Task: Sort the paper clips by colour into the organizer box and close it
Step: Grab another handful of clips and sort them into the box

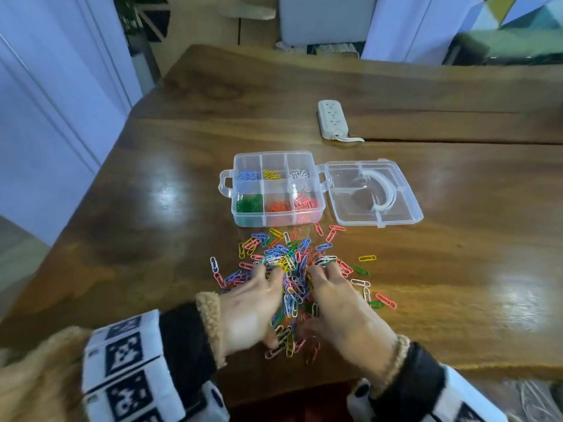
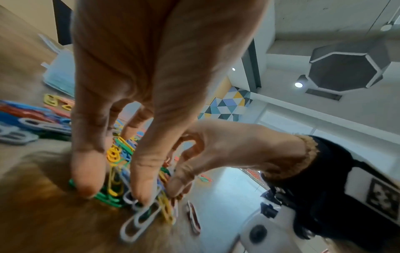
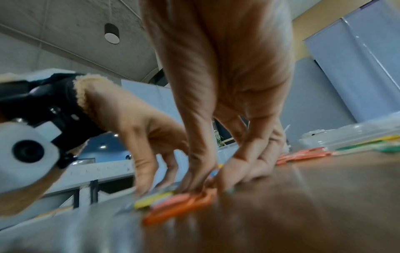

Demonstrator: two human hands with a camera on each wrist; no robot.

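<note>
While no writing is readable, I see my left hand (image 1: 248,312) and right hand (image 1: 344,312) fingers-down on the paper clips (image 1: 292,269), gripping none, near the surface (image 1: 152,223) front edge; the organizer box (image 1: 277,190) sits open beyond, bare wood either side.
</note>
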